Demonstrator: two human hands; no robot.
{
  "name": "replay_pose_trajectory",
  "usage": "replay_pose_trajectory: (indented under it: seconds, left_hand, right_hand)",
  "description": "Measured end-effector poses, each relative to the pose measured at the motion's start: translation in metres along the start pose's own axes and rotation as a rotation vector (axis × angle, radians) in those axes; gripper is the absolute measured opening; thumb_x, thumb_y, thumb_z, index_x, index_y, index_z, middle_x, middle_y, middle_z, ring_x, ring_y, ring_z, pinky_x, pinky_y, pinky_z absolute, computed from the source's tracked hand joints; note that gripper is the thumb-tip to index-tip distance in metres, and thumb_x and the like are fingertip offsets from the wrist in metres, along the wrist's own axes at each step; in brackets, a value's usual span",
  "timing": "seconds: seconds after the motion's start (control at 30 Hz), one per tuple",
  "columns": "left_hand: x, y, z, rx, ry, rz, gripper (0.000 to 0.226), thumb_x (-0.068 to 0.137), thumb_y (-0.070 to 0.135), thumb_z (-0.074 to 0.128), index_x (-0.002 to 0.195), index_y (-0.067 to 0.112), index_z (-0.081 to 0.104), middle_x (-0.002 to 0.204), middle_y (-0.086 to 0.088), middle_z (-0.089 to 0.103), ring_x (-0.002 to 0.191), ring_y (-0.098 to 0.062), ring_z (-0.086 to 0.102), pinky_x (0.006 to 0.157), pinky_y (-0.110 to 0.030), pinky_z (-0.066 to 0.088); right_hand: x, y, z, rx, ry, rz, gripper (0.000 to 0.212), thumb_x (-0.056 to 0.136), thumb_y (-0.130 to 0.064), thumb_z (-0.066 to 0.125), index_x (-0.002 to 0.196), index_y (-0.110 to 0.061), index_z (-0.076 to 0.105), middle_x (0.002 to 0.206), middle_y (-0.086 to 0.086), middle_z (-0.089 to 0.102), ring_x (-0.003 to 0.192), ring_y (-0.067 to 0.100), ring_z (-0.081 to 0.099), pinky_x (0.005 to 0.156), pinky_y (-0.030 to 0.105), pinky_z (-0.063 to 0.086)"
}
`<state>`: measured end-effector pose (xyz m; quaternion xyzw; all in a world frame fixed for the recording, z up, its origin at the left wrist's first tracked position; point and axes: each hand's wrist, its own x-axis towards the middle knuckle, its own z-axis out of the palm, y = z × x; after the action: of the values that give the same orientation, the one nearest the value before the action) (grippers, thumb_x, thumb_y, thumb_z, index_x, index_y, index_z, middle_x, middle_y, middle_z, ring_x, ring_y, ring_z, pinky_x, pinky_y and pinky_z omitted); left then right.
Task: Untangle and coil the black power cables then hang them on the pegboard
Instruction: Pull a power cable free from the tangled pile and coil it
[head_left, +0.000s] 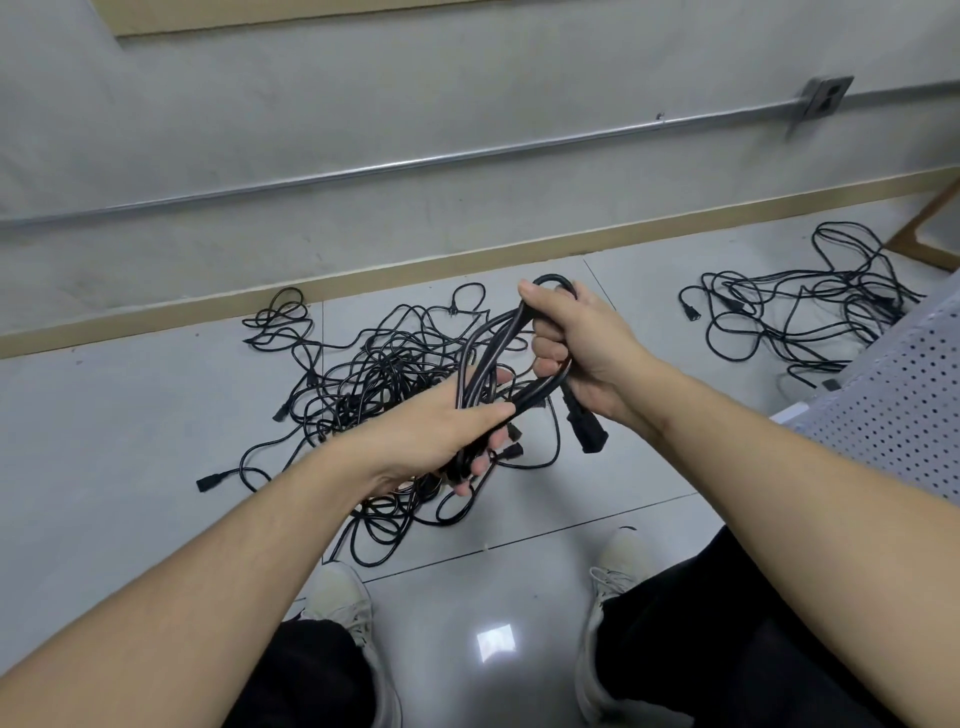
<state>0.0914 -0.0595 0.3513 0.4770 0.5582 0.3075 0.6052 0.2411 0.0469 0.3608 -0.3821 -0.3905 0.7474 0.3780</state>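
From the head camera, both hands are up over the floor and working one bundled black power cable (498, 358), folded into long loops between them. The left hand (441, 431) has its fingers curled round the lower end of the loops, thumb laid across the strands; the right hand (576, 343) grips the upper bend, fingers wrapped over the top loop. Just under the right hand hangs the cable's chunky connector (587, 423), dangling free. Directly beneath the held bundle sprawls the big tangled pile (379, 384) of black cables on the floor tiles, and well off to the right of that pile lies a second, looser heap (800, 312), near a white perforated seat (904, 395). No pegboard shows here, so hanging looks a long way off. The risk, as I read it: the free connector swings low and may snag a strand of the pile below, dragging the knot up with it. A thin strand seems to trail from the bundle down towards the pile, though I can't tell whether it belongs to this cable; if it does, pulling hard could tighten the tangle. And the loops are only hand-held, so a slackened grip on either end may let the coil spring open.
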Motion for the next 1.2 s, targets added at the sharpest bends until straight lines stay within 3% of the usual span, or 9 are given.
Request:
replay_pose_trajectory:
  seconds: [0.13,0.2,0.3,0.47,0.7,0.83,0.9,1.1,1.2]
  left_hand:
    - [-0.002,-0.007,-0.012,0.078,0.070,-0.007,0.013,0.108,0.021,0.049,0.120,0.016,0.050,0.073,0.000,0.047,0.057,-0.015,0.045,0.046,-0.028,0.042]
    - [-0.004,-0.009,-0.024,0.194,0.091,-0.026,0.017,0.106,0.023,0.052,0.117,0.011,0.048,0.076,-0.003,0.046,0.058,-0.014,0.047,0.045,-0.029,0.043]
    - [-0.005,-0.010,-0.032,0.603,-0.039,0.015,0.013,0.104,0.029,0.056,0.107,0.017,0.053,0.077,0.004,0.053,0.057,0.000,0.051,0.053,-0.018,0.045]
    - [-0.009,-0.008,-0.012,0.885,-0.245,0.111,0.006,0.101,0.037,0.062,0.100,0.032,0.059,0.090,0.020,0.064,0.081,0.009,0.056,0.070,-0.005,0.038]
    - [-0.004,-0.002,-0.016,0.898,0.053,0.308,0.022,0.087,0.042,0.077,0.093,0.029,0.060,0.079,0.015,0.067,0.076,-0.003,0.060,0.069,-0.020,0.046]
    - [-0.005,-0.003,-0.023,0.825,0.200,0.296,0.024,0.089,0.048,0.072,0.100,0.028,0.063,0.085,0.011,0.070,0.082,-0.008,0.065,0.079,-0.038,0.054]
    - [-0.005,-0.003,-0.027,0.780,0.328,0.266,0.025,0.090,0.048,0.071,0.104,0.032,0.059,0.086,0.009,0.068,0.081,-0.008,0.063,0.076,-0.037,0.054]
    - [-0.002,-0.005,-0.039,0.898,0.595,0.180,0.052,0.100,0.041,0.061,0.146,0.032,0.038,0.090,0.014,0.063,0.078,-0.013,0.060,0.068,-0.030,0.044]
    - [0.002,-0.009,-0.050,1.029,0.635,0.084,0.051,0.102,0.032,0.056,0.149,0.033,0.037,0.098,0.001,0.068,0.085,-0.024,0.059,0.073,-0.033,0.041]
  right_hand:
    - [-0.001,-0.006,-0.014,-0.512,0.023,-0.066,0.031,0.097,-0.043,0.066,0.100,-0.014,0.057,0.077,0.002,0.064,0.051,0.015,0.056,0.053,0.033,0.056]
    - [-0.002,-0.010,-0.020,-0.733,0.030,-0.162,0.035,0.096,-0.048,0.064,0.090,-0.014,0.058,0.085,0.000,0.066,0.050,0.013,0.053,0.047,0.027,0.048]
    - [-0.002,-0.013,-0.018,-0.817,-0.006,-0.290,0.035,0.098,-0.041,0.065,0.074,-0.019,0.051,0.058,-0.017,0.049,0.048,0.002,0.038,0.047,0.014,0.032]
    - [0.005,-0.011,-0.018,-0.824,-0.165,-0.310,0.032,0.098,-0.030,0.066,0.070,-0.021,0.052,0.055,-0.019,0.045,0.054,-0.001,0.040,0.052,0.008,0.031]
    - [0.021,0.005,-0.034,-0.807,-0.221,-0.124,0.037,0.102,-0.043,0.056,0.071,-0.024,0.059,0.059,-0.013,0.053,0.050,0.003,0.042,0.049,0.017,0.032]
    - [0.021,0.015,-0.042,-0.928,-0.321,-0.019,0.033,0.104,-0.039,0.056,0.077,-0.022,0.064,0.061,-0.016,0.061,0.057,0.002,0.054,0.064,0.020,0.045]
    - [0.021,0.022,-0.042,-1.056,-0.297,0.043,0.043,0.103,-0.049,0.051,0.075,-0.019,0.064,0.059,-0.010,0.053,0.052,0.008,0.043,0.050,0.022,0.037]
    - [0.014,0.035,-0.017,-1.249,-0.394,0.188,0.061,0.104,-0.059,0.031,0.069,-0.015,0.055,0.060,-0.001,0.045,0.047,0.014,0.038,0.044,0.022,0.033]
    - [0.008,0.040,-0.005,-1.541,-0.470,0.005,0.065,0.106,-0.059,0.025,0.070,-0.013,0.053,0.069,0.001,0.056,0.065,0.017,0.051,0.073,0.025,0.047]
